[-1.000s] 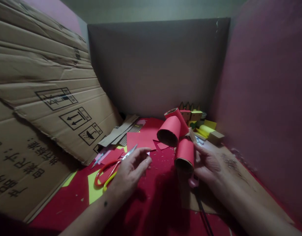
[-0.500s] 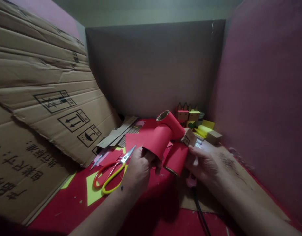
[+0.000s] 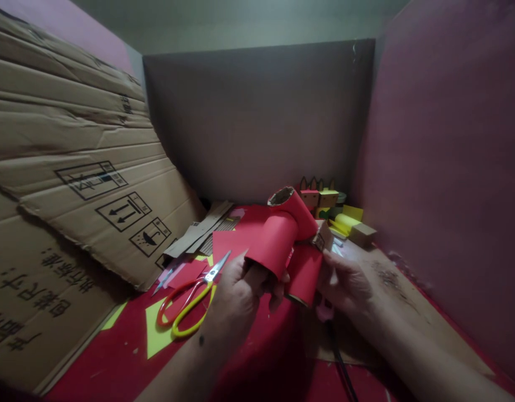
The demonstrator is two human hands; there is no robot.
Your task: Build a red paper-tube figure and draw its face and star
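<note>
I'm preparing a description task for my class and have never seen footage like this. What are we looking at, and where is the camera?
There is no machine here: one person works with two bare hands. Every picture comes from a camera worn on that person's head, looking forward and down.

The left hand grips a red tube at its near end. The right hand holds the side of a second red tube. A third red tube sits behind them; whether the tubes are joined is hard to tell.

On the red surface lie scissors, yellow paper and cardboard strips.
</note>
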